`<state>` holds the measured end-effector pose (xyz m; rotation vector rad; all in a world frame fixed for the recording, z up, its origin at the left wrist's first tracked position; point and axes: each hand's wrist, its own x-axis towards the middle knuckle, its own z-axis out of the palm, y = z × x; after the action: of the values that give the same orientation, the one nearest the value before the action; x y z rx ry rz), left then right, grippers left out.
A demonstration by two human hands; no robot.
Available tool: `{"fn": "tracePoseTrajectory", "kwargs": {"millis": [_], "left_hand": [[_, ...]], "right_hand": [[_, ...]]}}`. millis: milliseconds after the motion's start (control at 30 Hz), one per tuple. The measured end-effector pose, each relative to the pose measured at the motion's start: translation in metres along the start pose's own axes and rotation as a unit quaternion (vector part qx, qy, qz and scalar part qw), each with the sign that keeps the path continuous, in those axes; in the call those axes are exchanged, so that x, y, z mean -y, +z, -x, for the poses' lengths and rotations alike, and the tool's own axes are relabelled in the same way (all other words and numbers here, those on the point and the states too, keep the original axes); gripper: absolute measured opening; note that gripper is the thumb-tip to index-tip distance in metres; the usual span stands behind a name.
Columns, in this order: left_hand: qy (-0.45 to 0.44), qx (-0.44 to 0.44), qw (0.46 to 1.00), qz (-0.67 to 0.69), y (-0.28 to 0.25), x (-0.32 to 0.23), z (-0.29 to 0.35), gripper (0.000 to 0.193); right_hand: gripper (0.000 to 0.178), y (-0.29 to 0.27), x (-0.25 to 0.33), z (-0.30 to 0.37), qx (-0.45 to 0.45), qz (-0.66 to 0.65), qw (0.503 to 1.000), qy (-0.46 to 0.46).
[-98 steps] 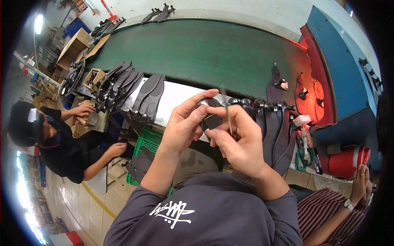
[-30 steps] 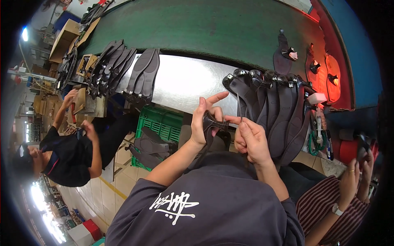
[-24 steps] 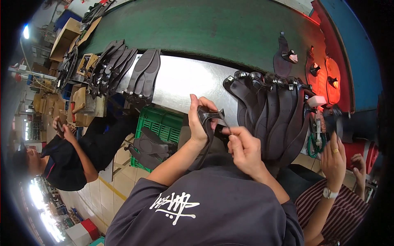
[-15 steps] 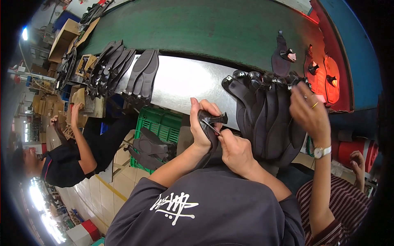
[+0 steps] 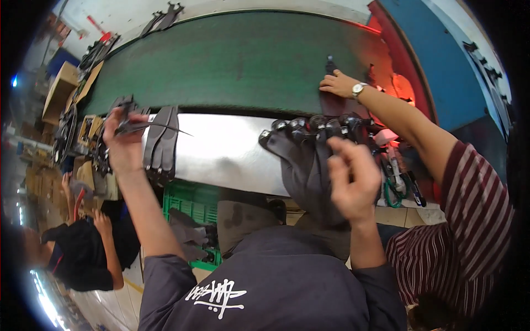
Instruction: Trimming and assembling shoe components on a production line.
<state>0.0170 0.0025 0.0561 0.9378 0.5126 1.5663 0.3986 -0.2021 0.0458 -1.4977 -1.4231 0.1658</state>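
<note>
My left hand (image 5: 124,146) is raised over the left end of the shiny metal table (image 5: 221,149), closed on a dark grey shoe sole (image 5: 157,127) whose thin tip points right. Beside it, several finished-looking flat soles (image 5: 161,146) lie side by side on the metal. My right hand (image 5: 356,179) hovers in front of a row of dark soles with black heels (image 5: 295,154) at the table's right. Its fingers are curled together and blurred; what they hold, if anything, is hidden.
A co-worker's hand (image 5: 338,85) with a watch touches a sole (image 5: 330,66) on the green conveyor belt (image 5: 221,66). Red-lit soles (image 5: 403,87) lie by the red curtain (image 5: 411,55). A green crate (image 5: 190,199) with soles stands below; another person (image 5: 83,248) is at left.
My hands have parted: the left has carried the sole leftward to the pile, the right has moved right, off the sole it worked with a thin tool. The co-worker's hand has reached onto the belt.
</note>
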Motion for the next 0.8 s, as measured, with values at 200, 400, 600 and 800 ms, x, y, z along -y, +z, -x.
{"fn": "tracePoseTrajectory", "kwargs": {"millis": [200, 400, 600, 800], "left_hand": [[-0.030, 0.058, 0.919, -0.389, -0.095, 0.001, 0.004, 0.049], [-0.125, 0.032, 0.787, -0.604, -0.160, 0.008, 0.022, 0.047], [-0.009, -0.027, 0.879, -0.477, -0.016, 0.027, 0.056, 0.048], [-0.118, 0.242, 0.962, -0.052, 0.166, 0.097, 0.111, 0.099]], "right_hand": [[0.034, -0.026, -0.060, -0.007, -0.087, 0.188, 0.977, 0.048], [0.043, -0.017, -0.091, -0.019, -0.077, 0.021, 0.988, 0.134], [0.018, -0.024, -0.033, -0.036, -0.047, -0.077, 0.987, 0.134], [0.028, -0.006, 0.056, -0.021, 0.003, -0.180, 0.983, -0.024]]}}
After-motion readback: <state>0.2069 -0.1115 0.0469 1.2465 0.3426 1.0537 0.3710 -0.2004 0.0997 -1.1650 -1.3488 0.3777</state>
